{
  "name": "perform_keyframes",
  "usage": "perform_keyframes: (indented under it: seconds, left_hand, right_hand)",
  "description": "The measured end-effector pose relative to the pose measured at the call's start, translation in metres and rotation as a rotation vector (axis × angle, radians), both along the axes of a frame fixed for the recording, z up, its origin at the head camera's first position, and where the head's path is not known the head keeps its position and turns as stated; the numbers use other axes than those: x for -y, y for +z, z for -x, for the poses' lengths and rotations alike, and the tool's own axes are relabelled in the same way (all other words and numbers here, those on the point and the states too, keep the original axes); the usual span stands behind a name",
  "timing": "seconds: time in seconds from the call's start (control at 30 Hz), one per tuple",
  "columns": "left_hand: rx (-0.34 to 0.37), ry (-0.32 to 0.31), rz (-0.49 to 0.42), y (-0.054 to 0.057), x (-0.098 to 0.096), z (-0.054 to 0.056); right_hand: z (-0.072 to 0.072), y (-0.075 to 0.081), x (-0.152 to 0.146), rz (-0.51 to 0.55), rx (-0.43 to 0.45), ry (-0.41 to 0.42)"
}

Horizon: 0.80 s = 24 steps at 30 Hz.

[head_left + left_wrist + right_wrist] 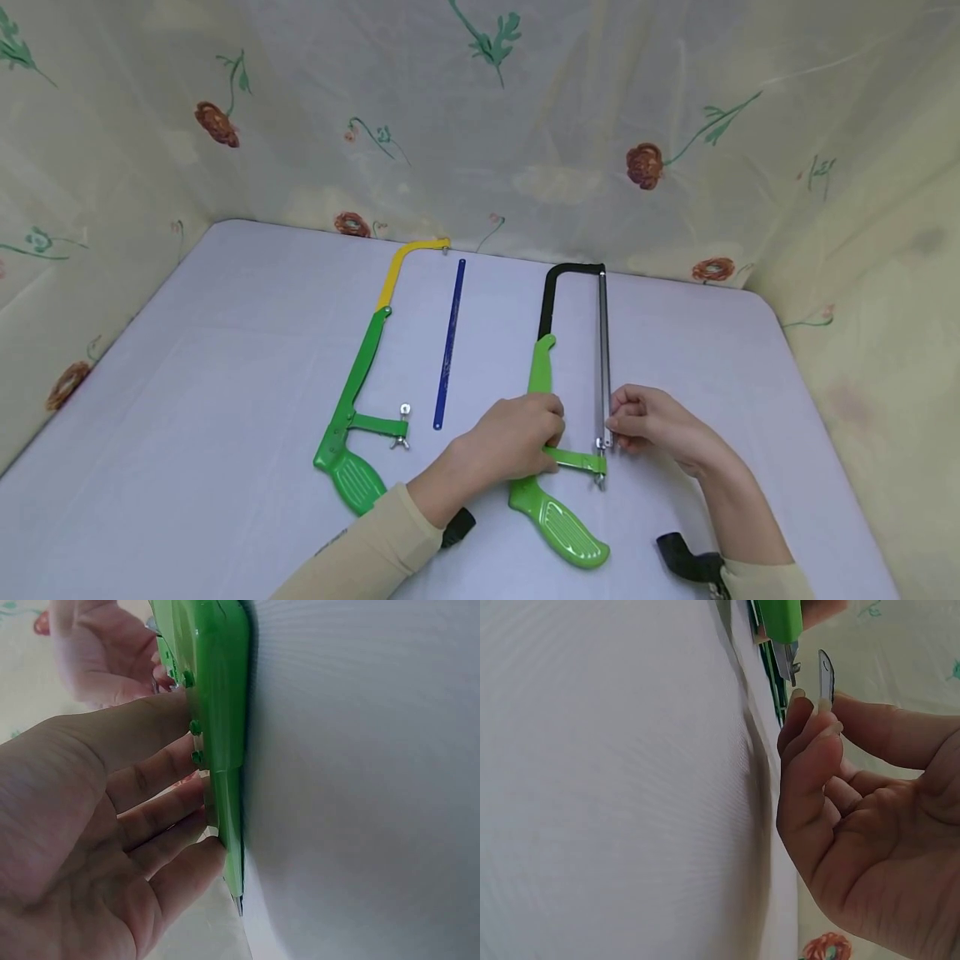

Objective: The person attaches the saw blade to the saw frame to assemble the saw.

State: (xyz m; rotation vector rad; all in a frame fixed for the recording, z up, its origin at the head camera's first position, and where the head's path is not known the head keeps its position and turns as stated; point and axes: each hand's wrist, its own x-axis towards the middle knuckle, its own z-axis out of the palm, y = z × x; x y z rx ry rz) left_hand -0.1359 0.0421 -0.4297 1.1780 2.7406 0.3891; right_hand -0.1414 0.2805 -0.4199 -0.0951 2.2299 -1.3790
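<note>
A light green and black hacksaw frame (547, 321) lies on the white table, its handle toward me. My left hand (517, 433) grips it just above the handle, fingers over one side and thumb on the other in the left wrist view. Between thumb and fingertips, my right hand (656, 425) pinches a grey hacksaw blade (603, 358) near its lower end. The blade's far end meets the black tip of the frame. Its near end, with a hole, stands beside the lower pin and wing nut (600, 481); in the right wrist view the blade end (826, 675) shows apart from the pin (794, 669).
To the left lies a second hacksaw frame (363, 358), green and yellow, without a blade; my left sleeve partly covers its handle. A blue blade (450, 343) lies between the frames. Black wrist mounts (686, 560) sit at both wrists. Flowered sheeting (570, 125) surrounds the table.
</note>
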Motion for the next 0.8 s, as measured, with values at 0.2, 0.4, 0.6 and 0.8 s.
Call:
perform_keyframes:
  seconds: [0.2, 0.4, 0.6, 0.8]
  left_hand:
    - [-0.001, 0.001, 0.001, 0.0003, 0.0, -0.0003]
    - [-0.009, -0.004, 0.004, -0.0003, 0.0001, -0.0004]
    - [-0.006, -0.006, 0.004, -0.001, -0.0001, -0.0001]
    - [-0.005, -0.004, 0.009, 0.0001, 0.0001, -0.0005]
  right_hand:
    - [0.0001, -0.0008, 0.0018, -0.009, -0.02, -0.003]
    - [0.0001, -0.0029, 0.0023, -0.005, -0.028, -0.005]
    - [0.001, -0.005, 0.0031, -0.012, -0.028, 0.0]
    - [0.0015, -0.0063, 0.0036, -0.014, -0.024, 0.0]
